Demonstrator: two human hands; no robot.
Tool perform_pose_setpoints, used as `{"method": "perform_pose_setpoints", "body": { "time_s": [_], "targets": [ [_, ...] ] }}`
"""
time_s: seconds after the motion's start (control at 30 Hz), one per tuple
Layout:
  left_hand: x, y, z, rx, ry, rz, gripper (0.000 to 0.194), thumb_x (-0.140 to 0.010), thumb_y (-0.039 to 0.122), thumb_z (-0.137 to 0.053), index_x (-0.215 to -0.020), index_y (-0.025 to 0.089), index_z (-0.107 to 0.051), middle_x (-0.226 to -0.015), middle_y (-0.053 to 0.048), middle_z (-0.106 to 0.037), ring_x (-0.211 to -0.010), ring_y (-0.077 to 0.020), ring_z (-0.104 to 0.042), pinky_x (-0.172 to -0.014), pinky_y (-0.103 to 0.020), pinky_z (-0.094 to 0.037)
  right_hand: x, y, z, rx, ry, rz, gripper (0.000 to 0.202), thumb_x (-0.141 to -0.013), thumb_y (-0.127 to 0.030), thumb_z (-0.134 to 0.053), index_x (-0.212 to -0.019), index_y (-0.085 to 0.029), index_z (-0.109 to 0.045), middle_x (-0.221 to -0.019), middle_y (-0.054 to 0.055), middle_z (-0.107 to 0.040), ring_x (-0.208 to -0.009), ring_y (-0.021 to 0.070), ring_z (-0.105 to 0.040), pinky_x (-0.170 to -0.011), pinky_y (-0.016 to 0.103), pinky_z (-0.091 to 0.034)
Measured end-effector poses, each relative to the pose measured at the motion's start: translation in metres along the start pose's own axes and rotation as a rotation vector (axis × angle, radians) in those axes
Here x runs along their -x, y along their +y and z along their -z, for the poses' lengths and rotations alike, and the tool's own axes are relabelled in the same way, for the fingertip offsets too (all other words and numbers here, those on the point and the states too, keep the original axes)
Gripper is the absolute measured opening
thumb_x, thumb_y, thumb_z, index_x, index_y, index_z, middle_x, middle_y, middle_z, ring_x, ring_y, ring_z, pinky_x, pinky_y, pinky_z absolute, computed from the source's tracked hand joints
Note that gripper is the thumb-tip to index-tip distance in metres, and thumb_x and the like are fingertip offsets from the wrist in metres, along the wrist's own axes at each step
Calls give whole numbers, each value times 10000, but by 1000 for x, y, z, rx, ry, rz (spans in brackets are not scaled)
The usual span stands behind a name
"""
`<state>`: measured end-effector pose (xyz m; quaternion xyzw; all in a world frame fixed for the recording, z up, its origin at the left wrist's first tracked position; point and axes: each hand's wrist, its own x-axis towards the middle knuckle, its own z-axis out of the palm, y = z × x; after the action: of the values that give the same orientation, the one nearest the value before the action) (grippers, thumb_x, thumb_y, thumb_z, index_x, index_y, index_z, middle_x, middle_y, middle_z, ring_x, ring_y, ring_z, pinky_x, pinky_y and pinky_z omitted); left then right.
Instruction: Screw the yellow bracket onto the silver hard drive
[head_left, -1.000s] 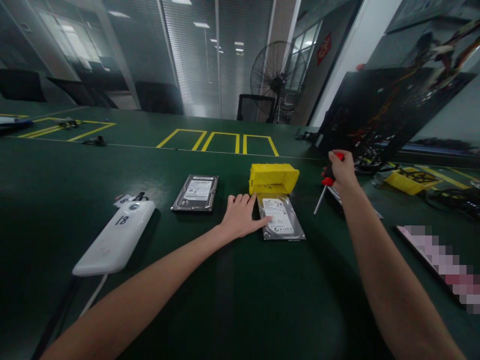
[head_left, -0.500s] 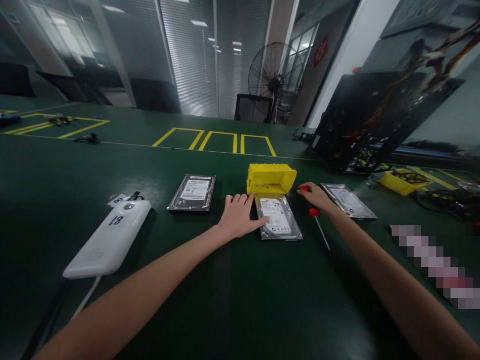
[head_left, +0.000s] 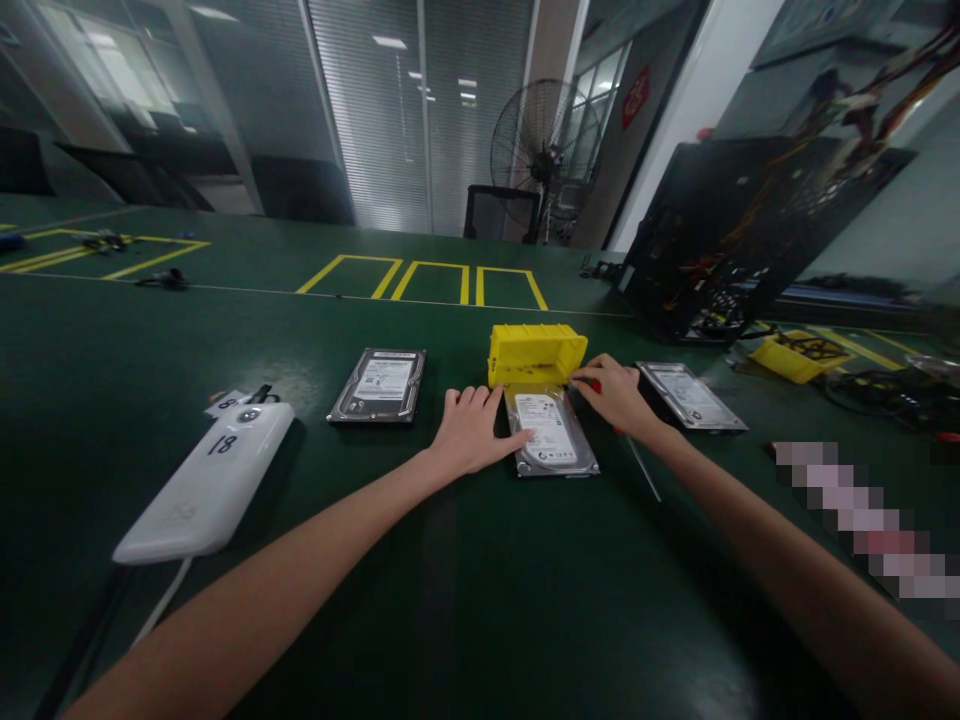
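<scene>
My left hand (head_left: 469,432) lies flat with its fingers spread beside a silver hard drive (head_left: 551,430), its thumb resting on the white label. A small yellow bin (head_left: 538,350) stands on its side, opening toward me, at the drive's far end. Some small dark pieces show inside it. Right of the drive, my right hand (head_left: 616,395) is closed around a red-handled screwdriver (head_left: 643,468), whose shaft sticks out below the palm. Its fingertips are pinched together by the bin's right front corner; whether they also hold something small, I cannot tell.
Other hard drives lie left (head_left: 379,386) and right (head_left: 690,396). A white device marked 18 (head_left: 210,480) with a cable is at left. A black computer case (head_left: 697,240) and a yellow bin of parts (head_left: 795,357) stand at the right, near a blurred-out strip (head_left: 847,510).
My right hand has moved left to the bin's corner and the drive's edge, and the screwdriver has turned with it. My left hand stays on the drive. The view has shifted slightly.
</scene>
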<state>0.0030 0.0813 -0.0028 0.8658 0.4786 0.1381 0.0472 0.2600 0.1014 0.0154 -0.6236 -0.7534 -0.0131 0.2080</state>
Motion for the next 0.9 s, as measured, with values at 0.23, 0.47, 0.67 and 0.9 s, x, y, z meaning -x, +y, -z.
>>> {"method": "perform_pose_setpoints", "body": {
  "time_s": [0.23, 0.47, 0.67, 0.9],
  "targets": [
    [0, 1, -1, -10, 4, 1, 945, -825, 802, -225, -1446, 107, -382, -1215, -169, -559, -1052, -339, -477, -904, -476, -333, -1, -12, 2, -6, -51, 11, 247, -904, -266, -521, -960, -211, -755, -976, 86, -680, -916, 250, -621, -822, 431, -345],
    [0, -1, -1, -9, 3, 2, 950, -823, 801, -245, -1431, 87, -399, -1210, -171, -564, -1046, -329, -492, -898, -467, -351, -5, -5, 0, -54, -89, 54, 232, -882, -204, -553, -991, -168, -755, -1005, 81, -701, -861, 214, -642, -786, 368, -455],
    [0, -1, 0, -1, 2, -8, 954, -826, 796, -250, -1425, 71, -404, -1209, -177, -565, -1034, -316, -498, -890, -454, -362, -5, -9, 2, -61, -82, 108, 240, -882, -179, -545, -996, -138, -751, -1030, 100, -711, -895, 230, -659, -810, 378, -508],
    [0, 0, 1, 2, -3, -9, 965, -828, 796, -254, -1426, 53, -398, -1204, -179, -562, -1035, -321, -495, -893, -458, -360, -5, -4, -4, -24, -60, 158, 247, -892, -178, -526, -979, -206, -755, -1056, 93, -705, -973, 245, -655, -885, 439, -492]
  ]
}}
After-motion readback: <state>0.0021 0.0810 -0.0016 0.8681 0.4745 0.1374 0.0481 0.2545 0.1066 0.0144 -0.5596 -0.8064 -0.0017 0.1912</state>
